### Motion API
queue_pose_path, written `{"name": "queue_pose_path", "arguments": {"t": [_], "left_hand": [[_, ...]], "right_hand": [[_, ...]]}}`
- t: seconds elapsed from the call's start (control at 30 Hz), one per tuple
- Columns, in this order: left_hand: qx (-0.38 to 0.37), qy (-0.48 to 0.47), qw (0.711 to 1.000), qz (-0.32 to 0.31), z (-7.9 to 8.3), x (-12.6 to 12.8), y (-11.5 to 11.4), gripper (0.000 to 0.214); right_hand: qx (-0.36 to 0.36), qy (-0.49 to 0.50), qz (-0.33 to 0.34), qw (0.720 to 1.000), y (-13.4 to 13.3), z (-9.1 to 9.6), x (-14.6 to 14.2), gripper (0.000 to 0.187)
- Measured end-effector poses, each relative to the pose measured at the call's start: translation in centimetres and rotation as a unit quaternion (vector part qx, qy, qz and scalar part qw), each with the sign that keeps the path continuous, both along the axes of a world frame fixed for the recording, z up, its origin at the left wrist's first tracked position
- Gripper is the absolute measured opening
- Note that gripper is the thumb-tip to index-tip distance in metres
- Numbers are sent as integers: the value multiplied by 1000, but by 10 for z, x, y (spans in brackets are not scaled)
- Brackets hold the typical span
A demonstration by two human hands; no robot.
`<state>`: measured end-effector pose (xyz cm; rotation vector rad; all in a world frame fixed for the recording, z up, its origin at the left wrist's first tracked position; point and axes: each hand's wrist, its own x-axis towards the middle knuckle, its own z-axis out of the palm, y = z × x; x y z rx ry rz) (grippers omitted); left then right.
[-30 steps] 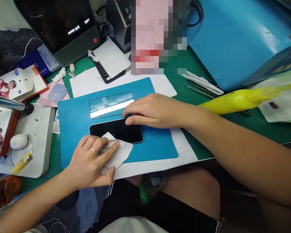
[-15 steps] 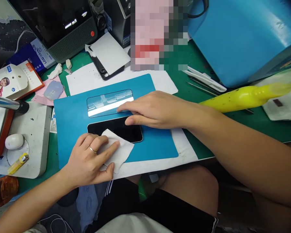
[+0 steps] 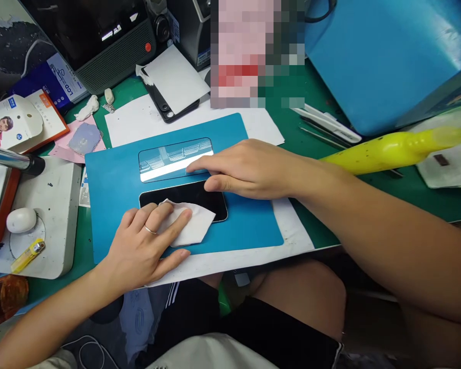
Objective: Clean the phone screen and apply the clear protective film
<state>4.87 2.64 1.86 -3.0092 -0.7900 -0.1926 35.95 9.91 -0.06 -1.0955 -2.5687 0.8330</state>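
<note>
My left hand (image 3: 144,243) presses a white wipe (image 3: 195,228) down over the lower part of a black-faced phone (image 3: 192,193). Its index finger lies straight on the wipe, the other fingers curl over its edge, and the thumb is apart. Just above the phone lies a clear glass screen protector (image 3: 172,156) with a dark outline. The index fingertip of my right hand (image 3: 246,169) rests on or very near the lower edge of this glass. That hand's thumb hovers over or touches the phone's upper right edge; nothing shows in its grasp. Both pieces lie on a blue mat (image 3: 249,230).
A black phone (image 3: 165,113) sits behind, partly under a white card (image 3: 179,77). Tweezers (image 3: 326,138) and a yellow bottle (image 3: 376,154) lie on the right, below a blue case (image 3: 388,61). At left stand a grey box (image 3: 61,215), a lighter (image 3: 26,256) and a monitor (image 3: 88,36).
My left hand and the wipe have shifted slightly up across the phone; the wipe's lower corner has folded or drawn up. My right hand stays almost in place. The view has moved slightly.
</note>
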Motion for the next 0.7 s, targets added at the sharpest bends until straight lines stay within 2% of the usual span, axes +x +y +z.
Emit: {"name": "queue_pose_path", "arguments": {"t": [0.17, 0.27, 0.5, 0.7], "left_hand": [[-23, 13, 1000, -15, -2, 1, -1, 52], [-7, 0, 1000, -21, 0, 3, -5, 45], [87, -19, 993, 72, 8, -1, -9, 36], [91, -14, 993, 73, 1, 0, -1, 45]], "right_hand": [[-4, -5, -1, 1000, 0, -1, 1, 84], [-9, 0, -2, 1000, 1, -3, 1, 84], [-11, 1, -3, 1000, 1, 1, 0, 74], [14, -36, 27, 999, 0, 6, 1, 72]]}}
